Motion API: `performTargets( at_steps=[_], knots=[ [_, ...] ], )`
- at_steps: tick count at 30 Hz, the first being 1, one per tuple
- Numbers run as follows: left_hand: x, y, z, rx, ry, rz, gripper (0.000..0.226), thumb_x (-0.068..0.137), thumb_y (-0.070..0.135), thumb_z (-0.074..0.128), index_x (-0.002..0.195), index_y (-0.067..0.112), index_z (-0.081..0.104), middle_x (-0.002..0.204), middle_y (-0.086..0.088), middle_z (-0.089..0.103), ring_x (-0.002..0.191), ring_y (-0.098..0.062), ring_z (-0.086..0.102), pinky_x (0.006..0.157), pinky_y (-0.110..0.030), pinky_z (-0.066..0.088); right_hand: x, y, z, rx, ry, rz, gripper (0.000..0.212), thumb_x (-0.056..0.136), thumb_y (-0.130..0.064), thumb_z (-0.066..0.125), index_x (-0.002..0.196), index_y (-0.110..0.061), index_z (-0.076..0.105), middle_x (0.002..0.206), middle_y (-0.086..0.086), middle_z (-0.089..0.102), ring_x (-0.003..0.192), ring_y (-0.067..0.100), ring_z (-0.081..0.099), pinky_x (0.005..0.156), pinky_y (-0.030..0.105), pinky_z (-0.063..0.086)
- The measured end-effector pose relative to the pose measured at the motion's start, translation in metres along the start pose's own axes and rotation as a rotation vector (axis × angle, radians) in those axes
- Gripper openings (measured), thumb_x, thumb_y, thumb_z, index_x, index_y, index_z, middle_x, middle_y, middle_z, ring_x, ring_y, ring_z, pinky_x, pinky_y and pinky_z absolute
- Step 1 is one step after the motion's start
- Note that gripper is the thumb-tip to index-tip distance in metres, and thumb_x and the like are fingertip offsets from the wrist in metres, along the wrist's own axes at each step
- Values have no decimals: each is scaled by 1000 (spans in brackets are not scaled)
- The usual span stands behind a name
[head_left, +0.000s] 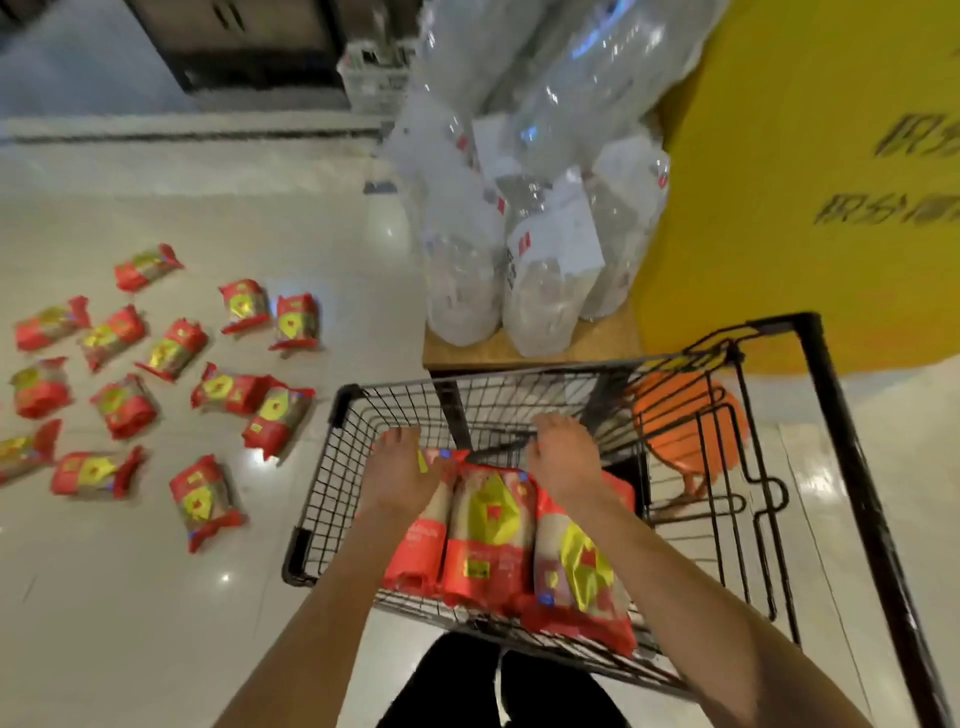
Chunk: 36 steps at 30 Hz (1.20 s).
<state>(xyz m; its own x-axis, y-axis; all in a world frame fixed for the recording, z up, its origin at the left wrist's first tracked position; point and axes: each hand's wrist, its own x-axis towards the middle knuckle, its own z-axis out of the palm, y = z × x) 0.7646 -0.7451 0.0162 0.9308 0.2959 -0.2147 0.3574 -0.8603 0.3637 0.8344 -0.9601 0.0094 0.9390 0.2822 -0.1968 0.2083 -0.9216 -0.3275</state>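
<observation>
Both arms are down in the cart (395, 385) now. Three packs lie flat on its wire bottom, side by side, gold labels up. Every one has its long axis running near to far, a red end at each tip. The left pack (421, 540) and middle pack (488, 530) sit almost parallel and touching. The right pack (576, 571) leans a little, near end swung right, its left edge overlapping the middle one.

Left hand (402, 467) is palm-down on the far end of the left pack, fingers bent over the far edge. Gripping or just resting? Cannot tell, the fingertips are hidden. Right hand (563, 457) is the same story: palm-down over the far end of the right pack, fingers dipping out of sight, so I cannot tell if it holds.

Out on the floor (130, 597) to the left, more of the same packs (171, 351) are scattered, pointing every which way. Far of the cart, clear bags (545, 270) stand on a wooden platform (571, 343), with a yellow board (779, 182) to their right. An orange stool (680, 415) shows through the cart's right-hand wire
</observation>
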Motion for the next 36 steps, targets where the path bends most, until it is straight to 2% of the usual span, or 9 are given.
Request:
performTargets(
  at_steps=[4,7,12,17,20,25,29,33,36],
  knots=[
    [-5,9,-59,-31,132,41,51,88,34,67,130,6,57,126,-16,60,120,-36,55,98,-47,47,15,-80,-40,-57,78,-292,37,94,-23,51,127,-8,60,122,11,64,119,30,58,101,40,45],
    [-20,-8,-98,-5,236,36,47,87,35,65,126,10,59,121,-13,63,112,-34,59,91,-46,50,18,-142,-56,-119,100,-448,38,96,-26,48,129,-9,58,123,11,63,118,30,59,97,40,45],
    [-61,-71,-136,16,354,-40,47,89,42,61,123,9,60,115,-13,64,103,-34,62,81,-45,52,-5,-240,-51,-110,120,-650,37,94,-21,50,127,-7,60,123,11,63,116,30,57,98,39,43],
    [-125,-154,-156,46,365,-176,48,93,40,56,132,13,53,125,-9,59,113,-30,56,89,-38,46,-42,-325,-20,-184,99,-825,37,95,-21,47,127,-9,60,126,11,62,118,29,56,99,38,42],
    [-164,-220,-165,58,389,-239,46,91,43,55,128,16,54,122,-7,60,113,-29,56,91,-41,47,-67,-377,5,-195,100,-858,32,94,-22,50,120,-9,62,122,12,64,117,32,57,98,39,43],
    [-220,-327,-188,67,452,-306,46,90,41,55,127,13,57,122,-9,61,111,-31,58,88,-41,49,-109,-448,56,-158,118,-862,28,76,-23,61,97,-10,73,97,12,72,96,34,69,82,42,54],
    [-239,-385,-197,65,496,-317,43,92,38,60,124,9,61,121,-13,63,111,-35,58,85,-40,48,-132,-489,86,-89,102,-833,34,83,-17,57,114,-8,68,104,15,71,100,37,65,88,40,50],
    [-230,-409,-213,91,449,-284,45,94,38,55,131,12,55,130,-9,59,116,-29,55,90,-39,48,-133,-524,103,-126,69,-818,33,85,-27,50,111,-13,66,108,9,68,105,33,62,93,40,48],
    [-204,-424,-227,86,454,-274,50,93,36,57,136,10,53,132,-11,58,118,-30,55,92,-40,48,-116,-549,109,-159,87,-836,35,89,-30,53,116,-13,66,111,8,69,105,31,62,94,40,46]
  ],
)
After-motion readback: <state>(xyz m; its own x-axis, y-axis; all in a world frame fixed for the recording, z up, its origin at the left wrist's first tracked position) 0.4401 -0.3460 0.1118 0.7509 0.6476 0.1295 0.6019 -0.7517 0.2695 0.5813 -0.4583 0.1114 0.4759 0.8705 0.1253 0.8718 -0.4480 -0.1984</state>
